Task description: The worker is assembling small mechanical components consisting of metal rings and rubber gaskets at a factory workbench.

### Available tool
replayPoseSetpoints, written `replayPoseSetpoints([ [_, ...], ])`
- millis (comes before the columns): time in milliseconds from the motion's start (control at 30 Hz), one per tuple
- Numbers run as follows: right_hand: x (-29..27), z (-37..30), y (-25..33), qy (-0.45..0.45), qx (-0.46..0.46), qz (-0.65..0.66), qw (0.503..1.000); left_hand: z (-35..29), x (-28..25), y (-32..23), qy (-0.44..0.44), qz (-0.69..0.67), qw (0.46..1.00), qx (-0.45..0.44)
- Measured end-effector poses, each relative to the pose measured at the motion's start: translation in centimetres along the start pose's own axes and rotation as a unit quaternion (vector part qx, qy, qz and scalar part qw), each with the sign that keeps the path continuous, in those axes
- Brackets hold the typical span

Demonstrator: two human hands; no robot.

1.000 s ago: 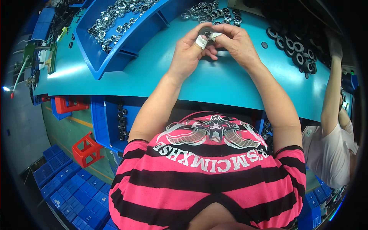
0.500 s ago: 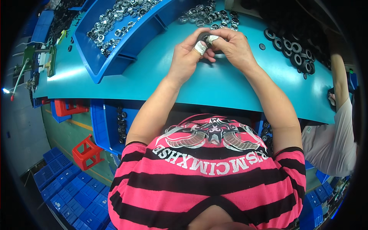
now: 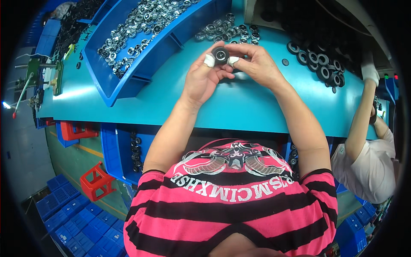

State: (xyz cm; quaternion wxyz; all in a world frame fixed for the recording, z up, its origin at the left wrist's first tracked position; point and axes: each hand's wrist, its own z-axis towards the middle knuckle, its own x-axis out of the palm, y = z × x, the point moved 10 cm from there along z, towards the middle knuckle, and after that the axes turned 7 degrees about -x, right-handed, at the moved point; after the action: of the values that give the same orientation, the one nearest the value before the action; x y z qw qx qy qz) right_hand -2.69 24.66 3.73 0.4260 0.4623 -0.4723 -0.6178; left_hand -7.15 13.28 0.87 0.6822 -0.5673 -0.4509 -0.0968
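A small toy wheel, a black tyre with a shiny-rimmed dark hub, is held up over the table with its round face toward me. My left hand closes on its left side, the thumb wrapped in white tape. From the other side my right hand pinches it between a taped thumb and curled fingers. Just beyond my hands lies a loose group of chrome hubs. Black tyres are heaped to the right, and a small dark disc lies by itself between that heap and my right hand.
A blue bin of chrome hubs stands at my left on the turquoise table. A green metal fixture is at the far left. A co-worker's arm reaches in at the right. Red stools and blue crates are below.
My hands have shifted slightly left, and the wheel has turned so its face shows. The co-worker's arm has swung, bringing a white-gloved hand toward the tyres.
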Motion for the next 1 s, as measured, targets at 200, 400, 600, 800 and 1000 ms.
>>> replayPoseSetpoints([
  [200, 0.2, -0.1, 0.8, 0.003, -0.019, -0.018, 1.000, 0.0, -0.5, 0.4, 0.010, -0.046, 0.999, -0.025],
  [400, 0.7, 0.0, 0.7, 0.020, 0.016, 0.038, 0.999, 0.0, -0.6, 0.3, 0.010, -0.018, 0.999, -0.029],
  [600, -0.3, 0.1, -0.7, -0.009, 0.047, -0.008, 0.999, -0.1, 0.0, 0.3, -0.021, 0.111, 0.994, -0.012],
  [800, -0.4, 0.1, -0.1, -0.020, 0.038, -0.100, 0.994, -0.1, 0.0, 0.2, -0.027, 0.152, 0.988, 0.003],
  [1000, -2.6, 0.7, 0.3, -0.007, 0.027, 0.021, 0.999, 0.1, 0.4, 0.5, 0.042, 0.013, 0.998, -0.035],
])
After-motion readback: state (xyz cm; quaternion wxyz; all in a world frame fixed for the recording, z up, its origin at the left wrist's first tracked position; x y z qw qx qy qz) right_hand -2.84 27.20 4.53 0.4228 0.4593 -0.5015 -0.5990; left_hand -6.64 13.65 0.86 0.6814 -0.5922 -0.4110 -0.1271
